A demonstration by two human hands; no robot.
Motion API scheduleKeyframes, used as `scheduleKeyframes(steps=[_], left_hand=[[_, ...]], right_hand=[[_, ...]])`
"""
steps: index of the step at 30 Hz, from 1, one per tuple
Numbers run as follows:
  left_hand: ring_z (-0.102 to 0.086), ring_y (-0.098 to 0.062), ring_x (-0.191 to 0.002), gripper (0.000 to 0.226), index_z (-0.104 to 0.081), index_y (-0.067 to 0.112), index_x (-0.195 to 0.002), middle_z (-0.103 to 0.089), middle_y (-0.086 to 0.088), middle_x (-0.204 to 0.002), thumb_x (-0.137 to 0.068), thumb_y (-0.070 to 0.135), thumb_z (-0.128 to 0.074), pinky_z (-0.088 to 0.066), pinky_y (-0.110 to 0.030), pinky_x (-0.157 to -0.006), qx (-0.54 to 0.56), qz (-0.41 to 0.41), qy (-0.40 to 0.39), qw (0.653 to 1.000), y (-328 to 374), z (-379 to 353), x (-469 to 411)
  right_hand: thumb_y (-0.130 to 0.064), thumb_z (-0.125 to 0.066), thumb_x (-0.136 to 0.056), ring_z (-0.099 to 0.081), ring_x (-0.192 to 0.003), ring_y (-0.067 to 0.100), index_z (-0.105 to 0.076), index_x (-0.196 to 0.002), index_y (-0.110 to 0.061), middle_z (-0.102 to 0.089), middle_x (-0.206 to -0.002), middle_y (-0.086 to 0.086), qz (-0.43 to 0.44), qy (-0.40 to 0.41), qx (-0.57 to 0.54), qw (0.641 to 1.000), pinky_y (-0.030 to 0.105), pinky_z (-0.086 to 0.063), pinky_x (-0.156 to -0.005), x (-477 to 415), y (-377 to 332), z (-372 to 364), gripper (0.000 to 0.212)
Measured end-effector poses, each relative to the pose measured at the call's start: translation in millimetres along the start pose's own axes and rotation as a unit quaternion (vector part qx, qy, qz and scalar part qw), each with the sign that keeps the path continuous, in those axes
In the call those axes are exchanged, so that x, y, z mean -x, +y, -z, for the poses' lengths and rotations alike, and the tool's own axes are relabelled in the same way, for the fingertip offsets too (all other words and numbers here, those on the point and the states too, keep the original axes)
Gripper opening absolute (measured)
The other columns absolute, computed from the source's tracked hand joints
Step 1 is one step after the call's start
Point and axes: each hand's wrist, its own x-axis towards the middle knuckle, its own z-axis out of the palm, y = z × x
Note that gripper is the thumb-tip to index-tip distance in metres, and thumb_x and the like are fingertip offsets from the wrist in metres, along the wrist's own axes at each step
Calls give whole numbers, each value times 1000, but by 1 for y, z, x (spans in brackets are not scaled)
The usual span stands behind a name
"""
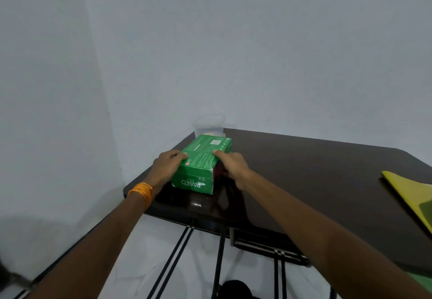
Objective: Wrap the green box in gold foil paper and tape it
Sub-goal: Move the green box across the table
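At the far left corner of the dark table (304, 170), the green box (201, 163) sits flat, its printed end face turned toward the near edge and the lettering upside down from this view. Both hands are on it now, one to each long side. The left hand (167, 165) presses against the box's left flank, fingertips hooked over the top edge, an orange thread band (141, 192) wound round that wrist. The right hand (230, 164) clamps the right flank, thumb laid on the top face. So the hands stand apart with the box gripped between them, and the box's underside looks to be resting on the table surface. Just behind the box, right in the corner against the wall, stands a clear plastic container (210, 125), touching or nearly touching the box's far end; which, one cannot tell. Well apart, at the table's right edge, lies the gold foil paper (411, 193), a yellowish sheet partly cut off by the frame.
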Motion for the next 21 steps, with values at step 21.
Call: scheduleKeyframes(steps=[21], left_hand=[[-60, -20, -96, 21, -59, 13, -115, -65, -5, -110, -95, 20, -56, -49, -36, -84, -60, -260, 126, 956, 81, -76, 3]], right_hand=[[-46, -60, -95, -48, -134, 25, -45, -146, -9, -50, -147, 10, 143, 121, 190, 964, 37, -41, -108, 16, -5, 100, 65]])
